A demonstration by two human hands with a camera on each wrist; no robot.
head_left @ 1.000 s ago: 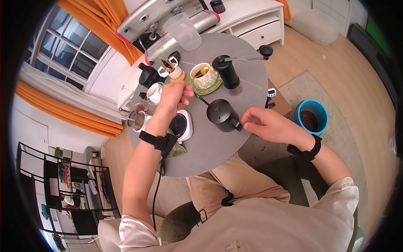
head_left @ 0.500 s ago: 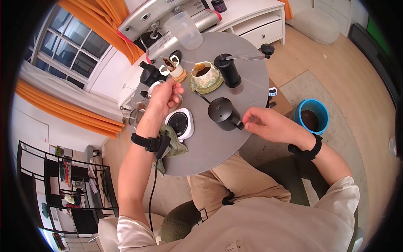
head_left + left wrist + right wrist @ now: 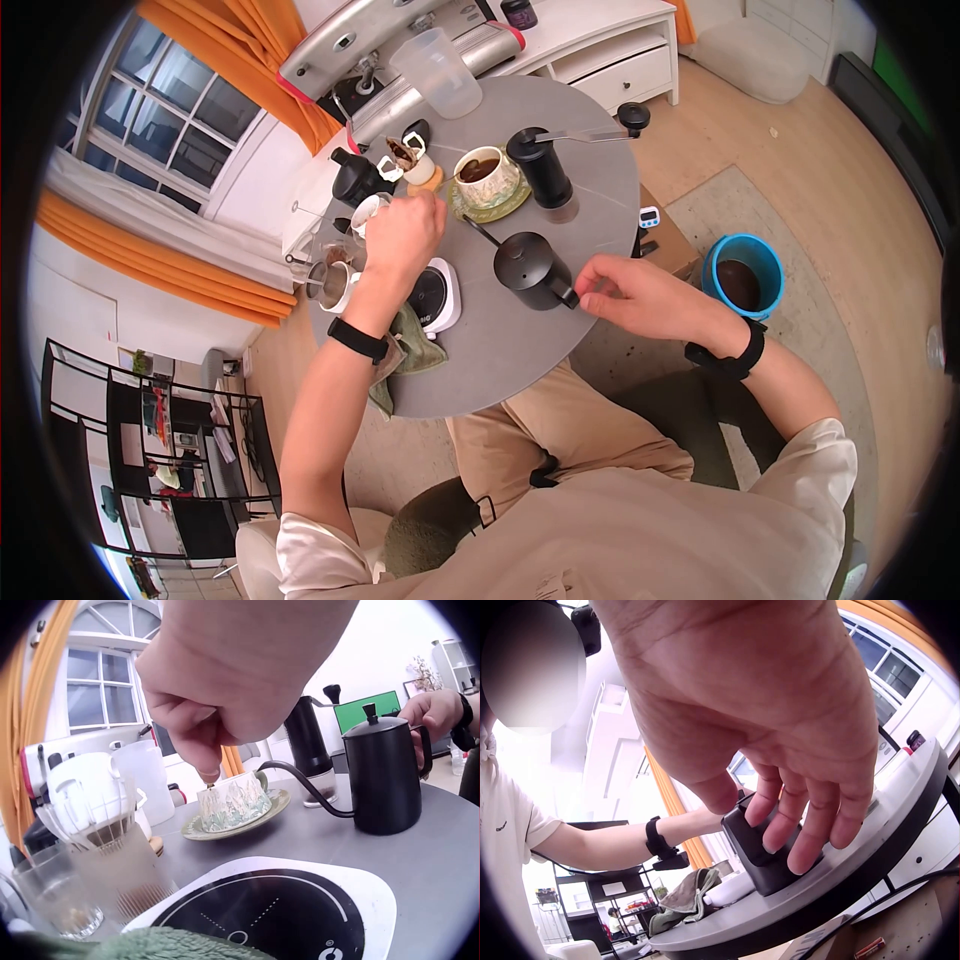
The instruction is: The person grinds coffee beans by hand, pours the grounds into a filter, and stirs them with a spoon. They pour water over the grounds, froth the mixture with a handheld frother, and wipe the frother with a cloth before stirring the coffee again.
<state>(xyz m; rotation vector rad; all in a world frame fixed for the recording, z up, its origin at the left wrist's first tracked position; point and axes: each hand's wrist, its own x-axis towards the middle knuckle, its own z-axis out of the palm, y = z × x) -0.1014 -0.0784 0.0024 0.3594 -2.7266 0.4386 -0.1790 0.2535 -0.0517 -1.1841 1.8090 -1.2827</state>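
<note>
My left hand (image 3: 405, 238) has its fingers curled beside the patterned cup (image 3: 490, 187) of dark liquid, which stands on a green saucer (image 3: 487, 213). In the left wrist view, thumb and finger pinch what looks like a spoon's thin handle (image 3: 211, 785) above the cup (image 3: 236, 804); the grip is mostly hidden by the hand. The black gooseneck kettle (image 3: 527, 268) stands upright on the table, its spout towards the cup. My right hand (image 3: 642, 296) has its fingers loosely round the kettle's handle (image 3: 756, 851).
A black hand grinder (image 3: 543, 175) stands right of the cup. Left are a white scale (image 3: 436, 298), a green cloth (image 3: 417, 345), glasses and a white dripper (image 3: 368, 213). A clear pitcher (image 3: 440, 78) stands behind, before the espresso machine. On the floor is a blue bucket (image 3: 742, 277).
My left hand has shifted slightly, its fingers now turned down and out of sight in the head view. The spoon's bowl, amber before, now looks dark in the cup. My right hand and the kettle are still.
</note>
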